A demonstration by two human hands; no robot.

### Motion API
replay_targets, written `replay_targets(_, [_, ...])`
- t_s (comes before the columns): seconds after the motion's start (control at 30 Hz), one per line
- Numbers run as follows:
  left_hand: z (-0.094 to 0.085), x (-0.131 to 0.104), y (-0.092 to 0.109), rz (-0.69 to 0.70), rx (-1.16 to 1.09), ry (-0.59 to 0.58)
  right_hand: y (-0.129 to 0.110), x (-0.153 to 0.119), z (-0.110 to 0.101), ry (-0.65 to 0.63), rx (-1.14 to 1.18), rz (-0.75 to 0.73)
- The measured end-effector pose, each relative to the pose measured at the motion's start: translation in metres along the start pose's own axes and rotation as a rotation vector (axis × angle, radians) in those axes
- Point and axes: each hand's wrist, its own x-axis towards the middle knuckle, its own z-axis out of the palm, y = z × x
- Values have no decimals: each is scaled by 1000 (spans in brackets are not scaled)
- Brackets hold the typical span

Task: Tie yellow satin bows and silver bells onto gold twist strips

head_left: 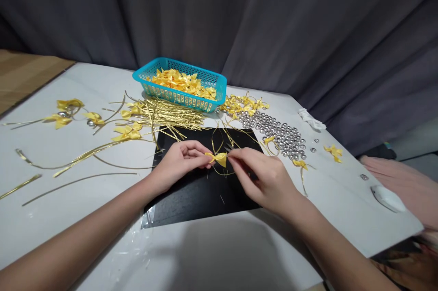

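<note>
A small yellow ribbon bow [221,159] is held above the black mat [205,195]. My left hand [186,158] pinches the bow's left side between thumb and fingers. Close against its right side, my right hand [262,174] is closed around a small pointed metal tool [229,147]; only the grey tip shows, so its exact kind cannot be made out. Whether the right fingertips also touch the ribbon is unclear. Thin gold ties [219,138] curve on the mat behind and below the bow.
Beyond the mat stands a blue basket [222,88] of yellow bows, with a bundle of gold ties [171,114] before it. Silver round pieces [277,133] are heaped at right, near a white computer mouse-like object [388,198]. Bows with ties [126,132] lie at left.
</note>
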Motion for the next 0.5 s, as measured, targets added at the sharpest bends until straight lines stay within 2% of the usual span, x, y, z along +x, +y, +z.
replay_targets(0.3, [0, -2, 1, 3, -31, -12, 1, 0, 3, -39, 35, -46])
replay_targets(0.5, [-1, -2, 0, 2, -27, -16, 1, -1, 2, -80, 53, -27])
